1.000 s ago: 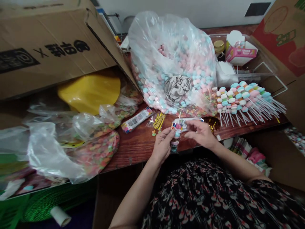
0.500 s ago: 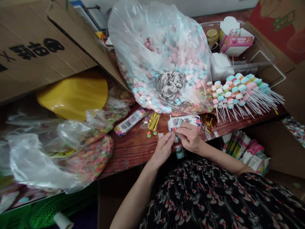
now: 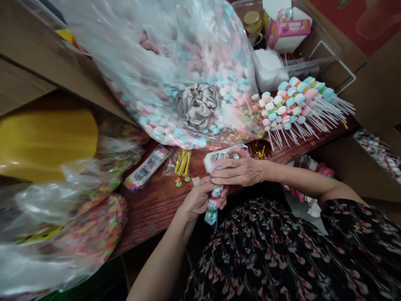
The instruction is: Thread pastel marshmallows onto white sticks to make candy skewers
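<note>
A person's left hand (image 3: pixel 200 198) was clamped around a bagged candy stick (image 3: pixel 211 211), its lower end hanging below the fingers; the right hand (image 3: pixel 238 172) lay across the printed card top (image 3: pixel 217 160), fingers together — whether it gripped, I cannot tell; both hands were over a wooden table (image 3: pixel 150 213); gold twist ties (image 3: pixel 182 162) lay just left; candy skewers (image 3: pixel 300 104) fanned out beyond, beside a bulging plastic bag of pastel candies (image 3: pixel 188 71).

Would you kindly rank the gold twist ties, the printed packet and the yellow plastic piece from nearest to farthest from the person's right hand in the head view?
From the right hand:
1. Gold twist ties, left of the hand on the wooden table.
2. Printed packet, farther left on the table.
3. Yellow plastic piece, far left, beneath the cardboard.
</note>
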### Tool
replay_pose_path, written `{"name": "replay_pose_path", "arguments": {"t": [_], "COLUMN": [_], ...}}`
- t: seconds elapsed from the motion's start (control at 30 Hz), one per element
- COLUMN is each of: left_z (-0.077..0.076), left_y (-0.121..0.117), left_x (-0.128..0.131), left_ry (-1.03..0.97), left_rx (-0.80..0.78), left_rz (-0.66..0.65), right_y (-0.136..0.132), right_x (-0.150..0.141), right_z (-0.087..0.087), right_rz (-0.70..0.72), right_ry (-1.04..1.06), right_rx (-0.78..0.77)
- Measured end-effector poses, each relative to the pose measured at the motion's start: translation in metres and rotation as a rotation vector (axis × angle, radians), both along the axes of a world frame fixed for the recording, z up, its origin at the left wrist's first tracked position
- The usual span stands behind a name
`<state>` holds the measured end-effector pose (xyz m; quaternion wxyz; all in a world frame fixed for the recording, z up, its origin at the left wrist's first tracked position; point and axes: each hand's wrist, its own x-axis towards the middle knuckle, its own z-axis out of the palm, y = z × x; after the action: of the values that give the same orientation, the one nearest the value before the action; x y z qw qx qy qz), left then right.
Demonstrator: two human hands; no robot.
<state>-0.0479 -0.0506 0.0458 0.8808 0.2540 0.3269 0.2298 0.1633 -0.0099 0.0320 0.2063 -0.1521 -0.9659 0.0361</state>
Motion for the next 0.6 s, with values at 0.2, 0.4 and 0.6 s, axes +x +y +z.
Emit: {"name": "replay_pose_path", "arguments": {"t": [0.2, 0.4, 0.6], "left_z": [-0.006, -0.004, -0.007], "left_y": [-0.006, -0.007, -0.021], "left_x": [-0.007, -0.016, -0.008], "left_ry": [-0.002, 0.483, 1.077], "left_rx": [-0.009, 0.481, 1.398], "left_rz": [-0.269, -0.529, -0.352], "right_y": [-0.013, -0.046, -0.055], "right_x": [0.002, -0.014, -0.025], "right_z": [0.000, -0.004, -0.003], "right_rz": [0.101, -0.158, -0.502], "right_ry": [0.050, -0.020, -0.092], "right_rx": [0.133, -0.101, -0.515]}}
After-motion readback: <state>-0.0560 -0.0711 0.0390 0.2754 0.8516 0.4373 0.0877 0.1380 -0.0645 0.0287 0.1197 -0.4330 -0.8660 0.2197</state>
